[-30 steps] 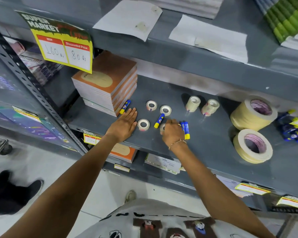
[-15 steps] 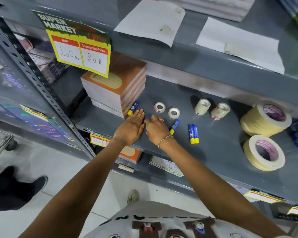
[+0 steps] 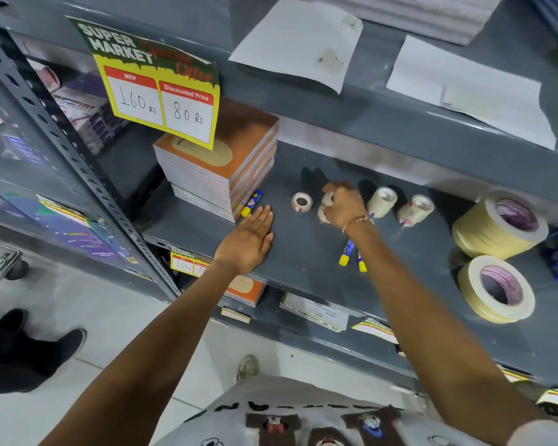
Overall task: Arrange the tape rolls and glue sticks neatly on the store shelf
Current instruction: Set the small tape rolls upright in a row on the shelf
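Grey metal shelf [image 3: 303, 252], mid level. My left hand [image 3: 250, 241] lies flat, palm down on the shelf near the front edge, fingers straight & together, holding nothing. Fingertips sit just beside a blue/yellow glue stick [image 3: 252, 203] that leans against the base of the orange notebook stack [image 3: 219, 169].

My right hand [image 3: 343, 204] is further back, fingers curled down over two small clear tape rolls [image 3: 326, 206]; one roll looks stacked on or against the other under my fingers. Grip looks closed on them, but how firm I can't tell — partly hidden by my knuckles. Bracelet on that wrist.

Left of that hand, apart: one more small clear tape roll [image 3: 302, 201], lying on the shelf by itself. Right of it: two small cream tape rolls [image 3: 382, 201], [image 3: 415, 209], tilted, close together but not touching.

Two glue sticks [image 3: 347, 252] lie side by side under my right forearm, yellow caps toward the front edge; upper ends hidden by wrist.

Far rt: two big masking tape rolls [image 3: 500, 223], [image 3: 496, 288], one behind the other, near each other. More blue/yellow packs at the rt edge, blurred.

Yellow price tag [image 3: 161, 91] hangs from the shelf above: MRP 160 Rs, disc. 80 Rs. Loose white paper sheets [image 3: 298, 43] on the upper shelf.
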The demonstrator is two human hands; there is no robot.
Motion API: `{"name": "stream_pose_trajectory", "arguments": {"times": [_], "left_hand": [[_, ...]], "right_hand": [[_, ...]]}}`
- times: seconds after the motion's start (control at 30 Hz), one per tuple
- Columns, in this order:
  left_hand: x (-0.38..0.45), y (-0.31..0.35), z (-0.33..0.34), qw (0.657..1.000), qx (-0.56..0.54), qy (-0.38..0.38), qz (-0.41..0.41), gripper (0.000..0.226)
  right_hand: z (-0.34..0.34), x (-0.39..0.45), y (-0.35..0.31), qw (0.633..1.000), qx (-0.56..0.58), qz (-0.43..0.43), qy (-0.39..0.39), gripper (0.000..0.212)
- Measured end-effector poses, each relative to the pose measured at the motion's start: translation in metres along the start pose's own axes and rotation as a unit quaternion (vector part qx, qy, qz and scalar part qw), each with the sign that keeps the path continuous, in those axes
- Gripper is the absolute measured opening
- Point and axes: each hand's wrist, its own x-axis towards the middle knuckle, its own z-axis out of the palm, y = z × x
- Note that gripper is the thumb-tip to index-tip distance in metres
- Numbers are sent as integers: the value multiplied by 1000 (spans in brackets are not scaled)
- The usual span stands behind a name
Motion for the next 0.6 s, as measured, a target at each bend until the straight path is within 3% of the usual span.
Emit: {"name": "stream_pose_trajectory", "arguments": {"times": [0.17, 0.5, 0.6], "left_hand": [[-1, 0, -1, 1000, -1, -1, -2, 57], [0, -1, -1, 1000, -5, -3, -4, 57], [0, -1, -2, 1000, -3, -3, -7, 57]], "right_hand": [[9, 7, 7, 997, -22, 2, -74, 41], [8, 15, -8, 999, 1, -29, -22, 33], [9, 22, -32, 998, 8, -47, -43, 40]]}}
